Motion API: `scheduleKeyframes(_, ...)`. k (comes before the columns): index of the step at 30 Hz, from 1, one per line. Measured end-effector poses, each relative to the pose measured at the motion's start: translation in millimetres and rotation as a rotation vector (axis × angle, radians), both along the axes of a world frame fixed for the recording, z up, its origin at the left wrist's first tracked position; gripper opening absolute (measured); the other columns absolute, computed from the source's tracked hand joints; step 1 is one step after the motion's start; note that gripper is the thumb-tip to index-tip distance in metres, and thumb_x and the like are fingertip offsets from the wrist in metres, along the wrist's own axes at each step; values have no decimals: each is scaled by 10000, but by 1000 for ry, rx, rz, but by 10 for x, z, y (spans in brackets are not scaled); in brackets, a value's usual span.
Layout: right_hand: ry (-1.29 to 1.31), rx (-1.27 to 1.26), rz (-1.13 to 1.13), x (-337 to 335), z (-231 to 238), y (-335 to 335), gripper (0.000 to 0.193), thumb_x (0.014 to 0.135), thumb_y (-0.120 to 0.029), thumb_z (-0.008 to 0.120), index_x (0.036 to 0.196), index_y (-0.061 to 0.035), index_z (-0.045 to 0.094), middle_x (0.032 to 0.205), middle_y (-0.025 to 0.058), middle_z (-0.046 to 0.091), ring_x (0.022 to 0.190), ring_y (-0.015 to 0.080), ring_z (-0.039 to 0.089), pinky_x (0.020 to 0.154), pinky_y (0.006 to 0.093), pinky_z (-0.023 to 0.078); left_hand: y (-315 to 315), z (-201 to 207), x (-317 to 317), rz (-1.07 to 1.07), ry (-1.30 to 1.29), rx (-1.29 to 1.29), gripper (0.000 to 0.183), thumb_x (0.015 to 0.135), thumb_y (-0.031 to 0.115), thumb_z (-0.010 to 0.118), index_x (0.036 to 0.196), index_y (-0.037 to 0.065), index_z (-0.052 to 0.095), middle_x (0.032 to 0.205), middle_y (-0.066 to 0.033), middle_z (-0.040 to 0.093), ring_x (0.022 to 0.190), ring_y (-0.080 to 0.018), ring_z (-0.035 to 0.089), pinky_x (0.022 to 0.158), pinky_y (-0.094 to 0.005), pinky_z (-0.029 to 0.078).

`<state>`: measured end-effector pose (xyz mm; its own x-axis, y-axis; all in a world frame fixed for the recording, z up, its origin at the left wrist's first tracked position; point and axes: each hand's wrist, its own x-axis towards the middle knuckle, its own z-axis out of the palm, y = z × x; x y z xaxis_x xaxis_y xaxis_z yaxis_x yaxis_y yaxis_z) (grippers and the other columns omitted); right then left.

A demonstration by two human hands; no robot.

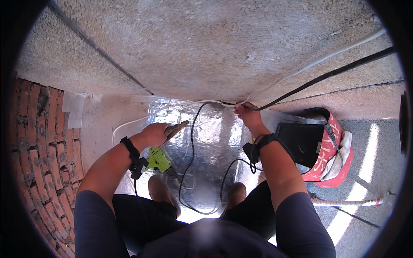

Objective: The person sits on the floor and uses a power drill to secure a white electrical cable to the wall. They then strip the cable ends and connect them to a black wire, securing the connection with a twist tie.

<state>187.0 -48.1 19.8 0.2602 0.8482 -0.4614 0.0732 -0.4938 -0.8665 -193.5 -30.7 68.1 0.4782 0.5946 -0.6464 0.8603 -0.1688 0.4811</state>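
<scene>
My left hand (154, 135) is closed around what look like pliers (177, 128), whose narrow end points right and a little up over the silvery floor sheet. My right hand (247, 112) pinches a white cable (198, 102) at the foot of the wall. Beside those fingers a thick black cable (301, 87) runs up to the right along the wall. Its thinner dark length (192, 139) loops down across the sheet between my feet. Below my left wrist lies a lime-green power drill (158, 160), partly hidden by the wrist band.
The shiny foil-like sheet (211, 142) covers the floor. A rough pale wall (193, 51) stands ahead, and a red brick wall (47, 163) on the left. To the right are a black case (299, 142), a red bag (340, 172) and a wrapped pipe (348, 203).
</scene>
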Motion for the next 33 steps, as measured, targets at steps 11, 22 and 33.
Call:
scheduleKeyframes(11, 125, -95, -50, -134, -112, 120, 313, 934, -272, 569, 1014, 30, 570, 918, 146, 668, 781, 237, 679, 680, 326, 563, 16, -48, -113, 4, 59, -39, 287, 773, 145, 537, 1022, 27, 618, 964, -211, 655, 909, -374, 628, 786, -445, 483)
scheduleKeyframes(22, 266, -217, -174, -280, -215, 89, 375, 967, -293, 514, 1094, 58, 548, 1008, 174, 649, 837, 261, 659, 724, 353, 576, 191, 676, -1264, 63, 188, 169, 307, 814, 248, 561, 985, -2, 608, 884, -229, 650, 821, -369, 636, 752, -437, 491)
scheduleKeyframes(33, 247, -326, 54, -551, -318, -11, 386, 952, -411, 517, 944, -27, 556, 765, 95, 633, 656, 215, 650, 550, 307, 546, -780, 1647, -2139, 426, 392, 41, 366, 928, 312, 454, 869, -24, 584, 762, -178, 602, 710, -319, 594, 658, -430, 448)
